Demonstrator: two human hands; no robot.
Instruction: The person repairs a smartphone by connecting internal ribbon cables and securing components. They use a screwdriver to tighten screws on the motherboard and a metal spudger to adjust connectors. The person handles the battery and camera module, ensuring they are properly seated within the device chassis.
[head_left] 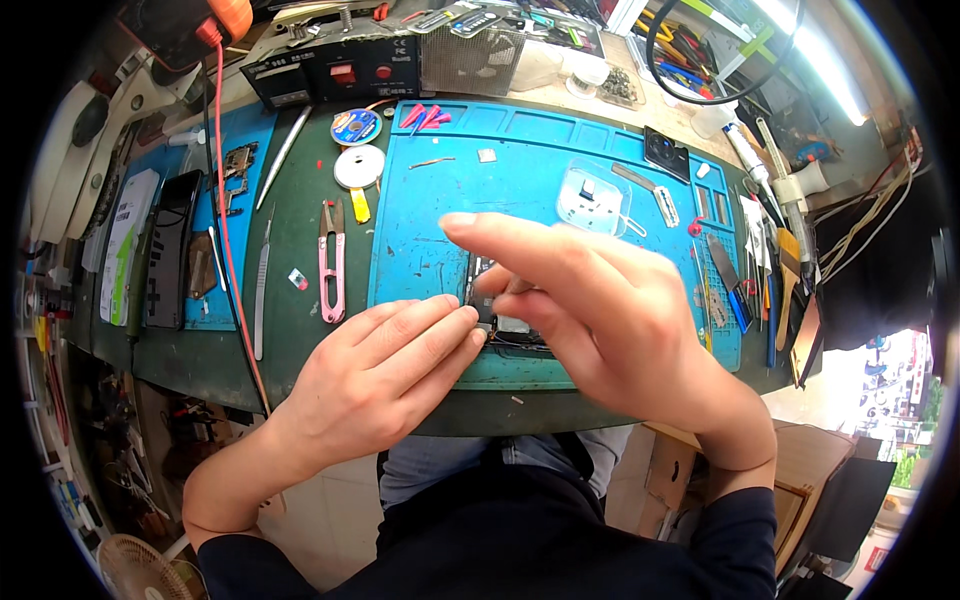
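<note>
An opened phone [515, 326] lies on the blue work mat [420, 230], with dark inner parts showing and much of it hidden under my hands. At its left edge, my left hand [385, 370] presses its fingers together, the tips on the phone and the thumb out of sight. My right hand [610, 310] is over the phone's right side. Its index finger points out to the left above the phone, while the thumb and the curled fingers meet in a pinch. Whatever is in that pinch is too small or hidden to make out.
Left of the mat lie pink-handled snips [332, 265], tweezers [262, 290], a solder spool [356, 127] and a dark phone [175, 250]. Beyond my right hand sits a clear plastic box [594, 200]. Knives and brushes [788, 265] line the right side; a black box-shaped device [360, 75] stands behind.
</note>
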